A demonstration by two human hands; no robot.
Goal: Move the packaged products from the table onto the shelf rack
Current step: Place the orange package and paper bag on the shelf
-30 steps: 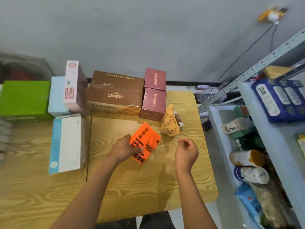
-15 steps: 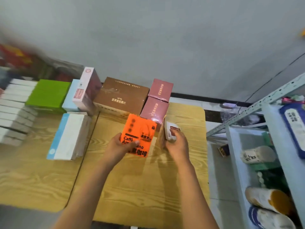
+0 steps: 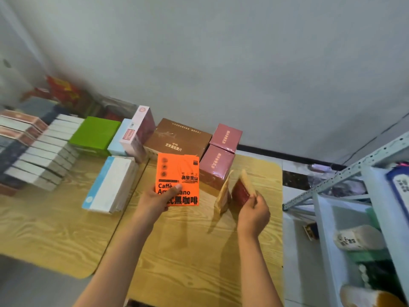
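A: Two packets at once, one in each of your hands. Your left hand [image 3: 156, 199] pinches the orange pouch [image 3: 177, 179] by its lower left corner, thumb across the print, and holds it up in front of the brown box [image 3: 178, 139].

B: And the right?

A: Your right hand [image 3: 254, 212] grips the yellow bag [image 3: 234, 191] by its near edge, just right of the orange pouch; whether its base touches the surface [image 3: 192, 244] I cannot tell.

B: So what could slip?

A: I'd say the pouch. A corner pinch lets it swing and drop as you turn toward the rack [image 3: 345, 173], well right of the pouch. The bag looks floppy too, so it could fold or catch the rack's rail.
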